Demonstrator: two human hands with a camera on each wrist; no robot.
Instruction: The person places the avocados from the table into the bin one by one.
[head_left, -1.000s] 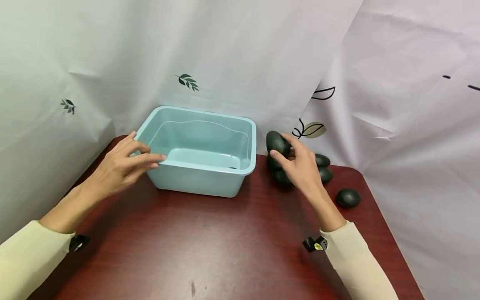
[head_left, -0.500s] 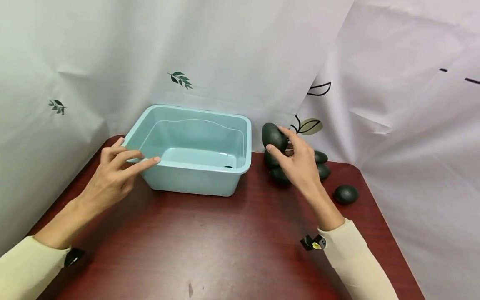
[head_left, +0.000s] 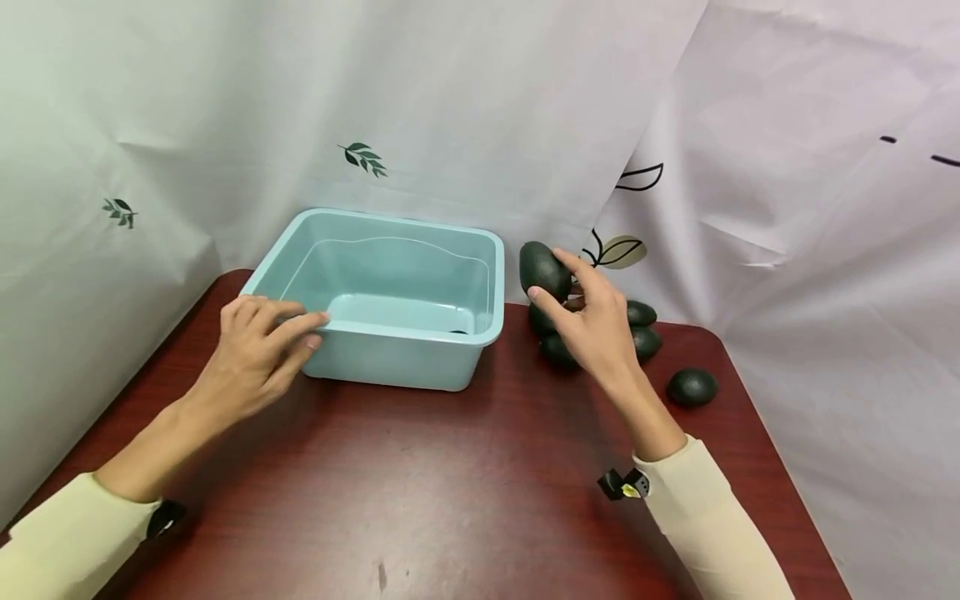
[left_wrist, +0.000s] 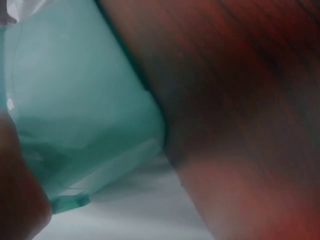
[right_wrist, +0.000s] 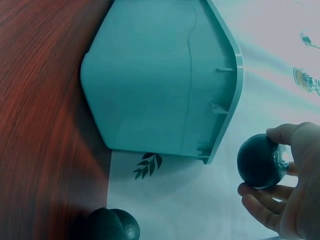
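Neighbouring held avocado (head_left: pixel 544 271) — tub (head_left: pixel 390 363), pile (head_left: pixel 558 352).

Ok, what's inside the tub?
Inside the tub, the head view shows some of its bare bottom and one small dark patch at the near right. The near wall hides whatever lies close behind it, so I can't tell what the patch is.

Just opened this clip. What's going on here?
A person's right hand holds a dark green avocado up beside the blue tub, outside its rim. The left hand rests at the tub's near left corner. More avocados lie on the table to the right, with one set apart.
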